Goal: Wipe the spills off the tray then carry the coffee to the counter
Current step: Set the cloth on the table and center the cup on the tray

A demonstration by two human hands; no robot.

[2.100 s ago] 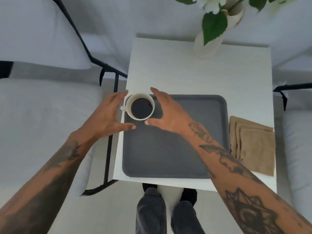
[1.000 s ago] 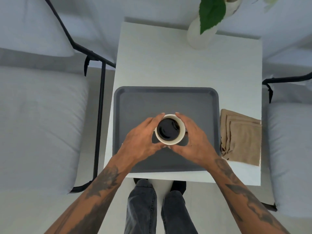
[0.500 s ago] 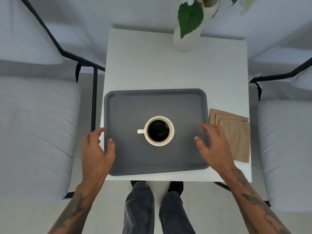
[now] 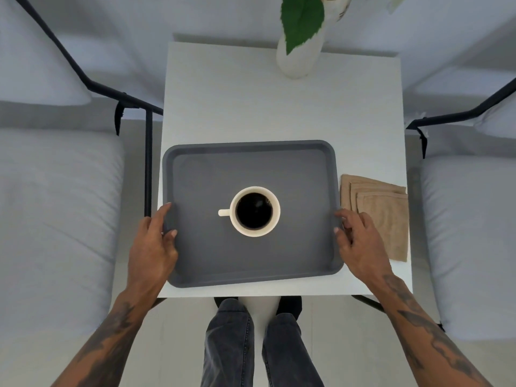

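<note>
head view, tray: my left hand (image 4: pixel 152 244) and right hand (image 4: pixel 360 243) each grip a side rim of the flat dark grey plastic tray (image 4: pixel 251 263) on the white square table (image 4: pixel 279 107).
cup: white ceramic mug of black coffee (image 4: pixel 254 211) sits mid-tray, nearly full.
handling: rigid tray, slick floor; mug probably slides, keep level, hold both side rims.
change: half a second ago both hands hovered apart off the rims; now they clasp.

Vase (image 4: pixel 298 55) top and plant cut off by upper edge, left hand (image 4: pixel 152 247) fingers hidden under tray (image 4: pixel 251 263) rim
</note>
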